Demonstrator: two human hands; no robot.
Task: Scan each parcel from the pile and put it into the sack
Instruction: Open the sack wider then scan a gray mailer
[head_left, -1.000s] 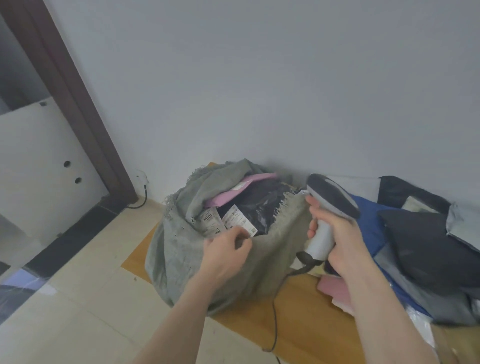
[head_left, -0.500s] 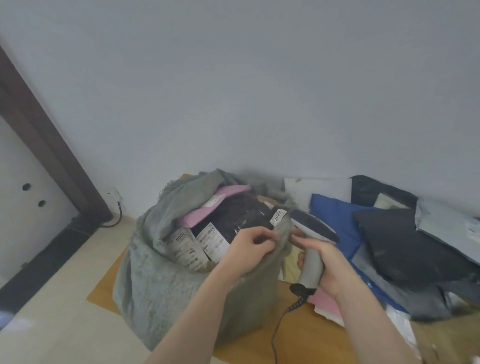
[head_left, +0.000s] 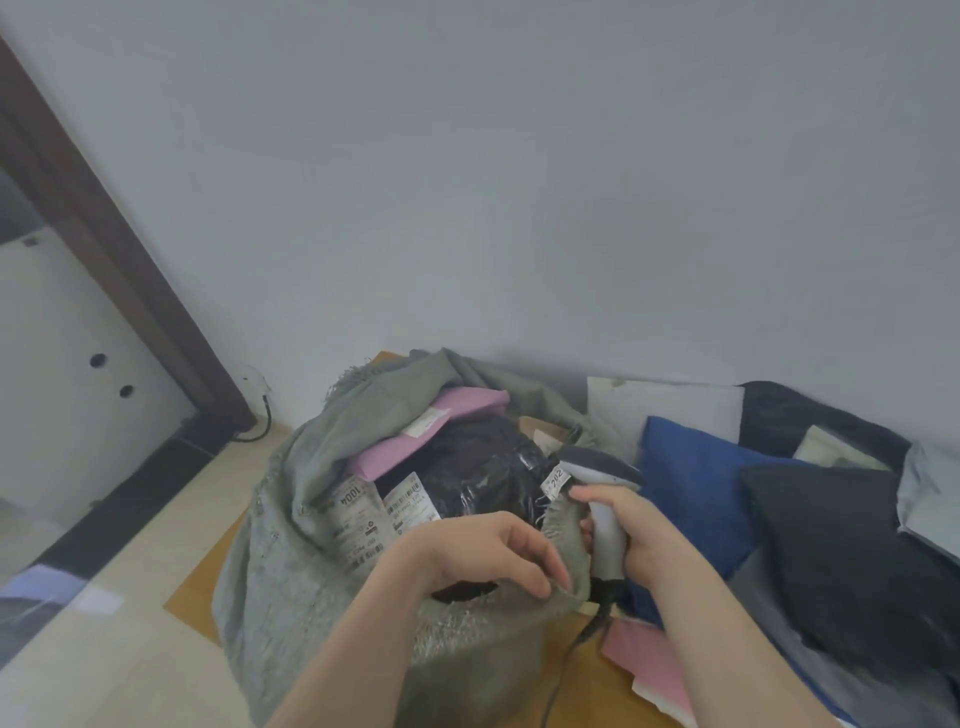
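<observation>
A grey woven sack (head_left: 291, 545) stands open on the floor, stuffed with a black parcel (head_left: 483, 457), a pink parcel (head_left: 415, 441) and white labels. My left hand (head_left: 483, 556) hovers over the sack's near rim, its fingers loosely extended and their tips touching the fabric. Just right of the rim, my right hand (head_left: 644, 535) grips the handle of a grey barcode scanner (head_left: 597, 467). The pile lies to the right: a blue parcel (head_left: 691, 483), a black parcel (head_left: 841, 551), a white parcel (head_left: 665, 410) and a pink parcel (head_left: 649, 660).
The sack and pile sit on a wooden board (head_left: 202, 587) against a pale wall. The scanner's cable (head_left: 566, 654) hangs down beside the sack. A dark brown door frame (head_left: 104, 260) stands at left, with a plugged-in cord (head_left: 254, 431) at its foot.
My left hand has let its grip on the sack's rim loosen, and its fingers are now stretched out. The scanner stays next to the rim. The view has shifted slightly.
</observation>
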